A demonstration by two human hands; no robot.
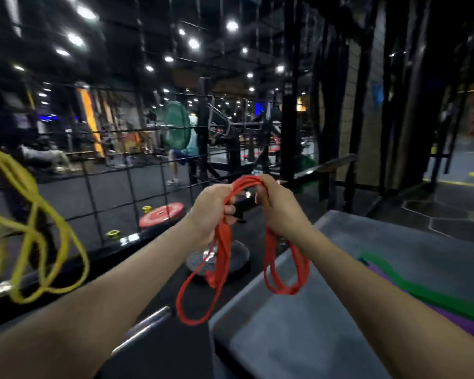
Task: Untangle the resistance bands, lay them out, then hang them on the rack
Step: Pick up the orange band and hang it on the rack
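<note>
Both hands are raised side by side in the middle of the view, each closed around the same bundle of red resistance band [225, 255]. The left hand [212, 212] has its fingers curled round one gathered section, and the right hand [278, 206] grips another, with a short bunch of red strands arching between the two fists at the top. The band is a flat, narrow, bright red-orange strip, doubled over on itself several times. Below the left hand it hangs in long twisted loops, the lowest one dropping well down past the near corner of the grey counter [312, 337]. Below the right hand a shorter cluster of loops dangles over the counter's left edge, apart from the surface as far as can be told.

At the far left a yellow resistance band [39, 242] hangs in several slack loops against the black wire-grid rack [126, 170], blurred by motion. On the right part of the counter lie a green band [433, 294] and a purple band [465, 326], stretched out flat and side by side, the green one farther from the camera.

Behind the grid, a red weight plate [162, 214] lies on the dark floor, and a silvery plate [238, 255] sits beneath the hanging red loops.
</note>
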